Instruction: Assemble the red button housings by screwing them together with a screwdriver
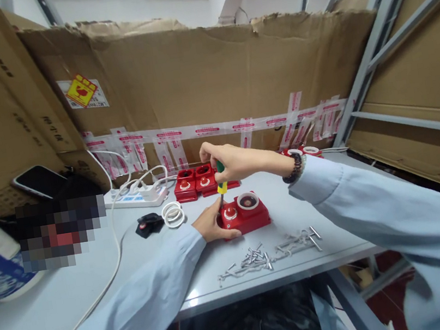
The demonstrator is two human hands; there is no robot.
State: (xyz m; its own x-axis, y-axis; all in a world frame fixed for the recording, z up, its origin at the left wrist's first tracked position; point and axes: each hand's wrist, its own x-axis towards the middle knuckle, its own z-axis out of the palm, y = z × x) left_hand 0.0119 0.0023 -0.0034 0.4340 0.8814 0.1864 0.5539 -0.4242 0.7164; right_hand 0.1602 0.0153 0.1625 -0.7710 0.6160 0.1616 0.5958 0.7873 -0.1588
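Observation:
A red box-shaped device (256,218) with a round red knob and a white ring around a dark opening lies on the table in front of me. My left hand (211,223) is closed around its left end, thumb along the front. Above it, my right hand (230,162) grips a screwdriver (222,188) with a green and yellow handle. The screwdriver stands nearly upright, its shaft pointing down at the device's left rear part; the tip is hidden. Closer to me lie loose metal pins with small chains (254,258).
More red devices (185,185) stand behind, and others with white rings (311,150) at the right rear. White rings (173,215) and a black piece (149,224) lie to the left. A power strip (136,197) trails a cable leftward. Cardboard (207,78) walls the back.

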